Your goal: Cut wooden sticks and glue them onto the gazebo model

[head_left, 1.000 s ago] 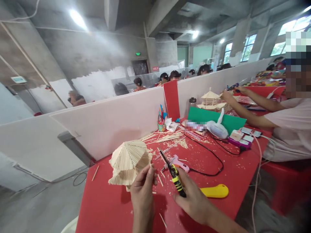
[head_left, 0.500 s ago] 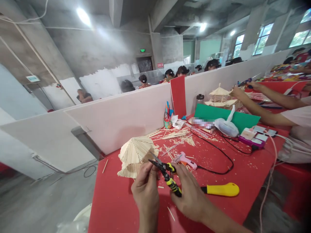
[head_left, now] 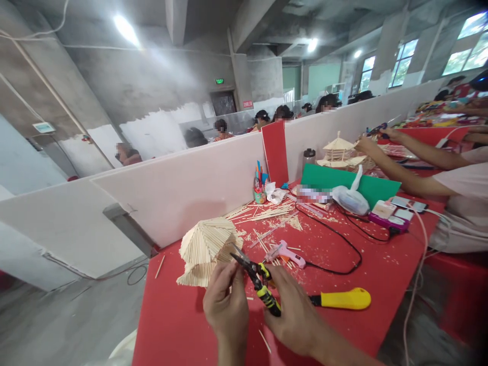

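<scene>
My right hand (head_left: 295, 310) is wrapped round the handles of black-and-yellow spring-handled snips (head_left: 253, 274), whose blades stand apart and point up and left. Close beside the blades, my left hand (head_left: 226, 305) is closed in a pinch; whatever lies between its fingertips is too small or hidden to make out. Just behind the left hand, a domed roof-like model (head_left: 208, 246) made of thin wooden sticks rests on the red table (head_left: 183, 325). A pink glue gun (head_left: 285, 254) lies beyond the snips. To the right of my right hand is a tool with a yellow handle (head_left: 345, 299).
Loose sticks (head_left: 267, 212) and shavings litter the back of the table. A pen cup (head_left: 260, 195), a green board (head_left: 351, 184), a wipes pack (head_left: 351, 198) and a purple power strip (head_left: 389, 222) stand farther right. A co-worker's arms (head_left: 404, 162) reach toward another stick model (head_left: 338, 147).
The whole view has shifted slightly, so things appear a little farther left. Both hands keep nearly the same pose, with the snips still held in my right hand.
</scene>
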Tool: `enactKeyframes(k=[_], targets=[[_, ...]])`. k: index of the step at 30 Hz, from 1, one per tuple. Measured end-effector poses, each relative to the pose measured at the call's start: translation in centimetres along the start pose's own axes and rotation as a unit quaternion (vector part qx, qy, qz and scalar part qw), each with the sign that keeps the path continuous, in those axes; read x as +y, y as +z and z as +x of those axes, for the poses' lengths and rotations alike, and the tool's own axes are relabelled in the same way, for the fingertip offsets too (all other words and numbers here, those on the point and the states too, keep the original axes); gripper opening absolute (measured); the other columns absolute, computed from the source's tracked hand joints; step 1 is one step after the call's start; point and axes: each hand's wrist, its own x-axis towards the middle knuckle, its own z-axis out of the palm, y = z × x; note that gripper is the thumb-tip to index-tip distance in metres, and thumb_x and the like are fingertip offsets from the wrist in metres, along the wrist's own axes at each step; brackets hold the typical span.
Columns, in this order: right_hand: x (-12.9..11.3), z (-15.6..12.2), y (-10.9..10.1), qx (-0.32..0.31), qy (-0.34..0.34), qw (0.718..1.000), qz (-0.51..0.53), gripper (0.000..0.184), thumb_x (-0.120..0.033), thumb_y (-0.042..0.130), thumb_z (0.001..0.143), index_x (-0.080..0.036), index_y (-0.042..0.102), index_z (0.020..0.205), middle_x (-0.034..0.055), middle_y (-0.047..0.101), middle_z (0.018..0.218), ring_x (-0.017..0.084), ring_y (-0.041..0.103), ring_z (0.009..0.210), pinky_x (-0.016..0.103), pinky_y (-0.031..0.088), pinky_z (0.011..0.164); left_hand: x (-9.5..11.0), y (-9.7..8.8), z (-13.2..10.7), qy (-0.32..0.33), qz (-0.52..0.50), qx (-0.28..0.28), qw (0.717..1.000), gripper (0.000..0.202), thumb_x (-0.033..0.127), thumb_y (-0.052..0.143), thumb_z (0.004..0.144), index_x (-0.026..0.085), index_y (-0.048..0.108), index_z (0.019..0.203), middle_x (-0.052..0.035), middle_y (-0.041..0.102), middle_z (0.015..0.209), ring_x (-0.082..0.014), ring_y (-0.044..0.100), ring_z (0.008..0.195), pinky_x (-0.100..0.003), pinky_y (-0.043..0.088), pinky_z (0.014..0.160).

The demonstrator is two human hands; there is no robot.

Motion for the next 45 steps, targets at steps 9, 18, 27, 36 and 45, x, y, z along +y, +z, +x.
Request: enactKeyframes(k=[9,18,27,36,45], targets=[[0.4,-0.3,0.4,-0.012,0.028,0.999,0.040,0.062,-0.010,0.054,0.066,-0.019,0.048,0.127,0.0111,0.062,0.115,0.027,0.059,0.108,0.040,0.045,0.095,-0.3,0.3,-0.6,-0.010,0.030,-0.005,0.999,0.010,0.019,0.069,0.075,0.020,0.078,0.075,-0.0031,0.073,0.072,-0.0146,0.067,0.062,-0.019,0.054,0.056],[0.4,-0.5,0.5,-0.041,0.035,0.990,0.130,0.063,-0.012,0.053,0.067,-0.019,0.049,0.129,0.0095,0.066,0.116,0.026,0.062,0.106,0.035,0.050,0.088,0.4,0.8,-0.8,-0.033,-0.013,-0.022,0.999,0.010,0.023,0.071,0.076,0.022,0.081,0.080,-0.0039,0.072,0.072,-0.0154,0.065,0.061,-0.022,0.053,0.054],[0.3,-0.8,0.7,-0.059,0.070,0.982,0.165,0.057,-0.011,0.050,0.067,-0.018,0.050,0.123,0.0048,0.068,0.095,0.022,0.062,0.086,0.032,0.049,0.075,0.3,0.9,-0.9,-0.028,-0.002,-0.043,0.999,0.014,0.021,0.069,0.079,0.023,0.081,0.087,-0.0041,0.073,0.077,-0.0161,0.067,0.066,-0.023,0.054,0.059],[0.1,-1.1,0.8,-0.042,0.076,0.984,0.155,0.060,-0.011,0.052,0.062,-0.018,0.051,0.122,0.0047,0.067,0.098,0.021,0.061,0.085,0.029,0.049,0.074,0.4,0.5,-1.2,0.001,0.034,-0.051,0.998,0.014,0.022,0.067,0.082,0.023,0.079,0.089,-0.0043,0.072,0.079,-0.0168,0.066,0.069,-0.025,0.053,0.061],[0.5,-1.2,1.6,-0.020,0.049,0.967,0.248,0.040,-0.014,0.053,0.064,-0.020,0.049,0.104,-0.0011,0.060,0.081,0.015,0.054,0.069,0.024,0.044,0.059,0.4,0.8,-1.7,0.011,0.034,-0.069,0.997,0.015,0.022,0.066,0.083,0.021,0.079,0.090,-0.0054,0.072,0.080,-0.0175,0.067,0.071,-0.026,0.053,0.063]])
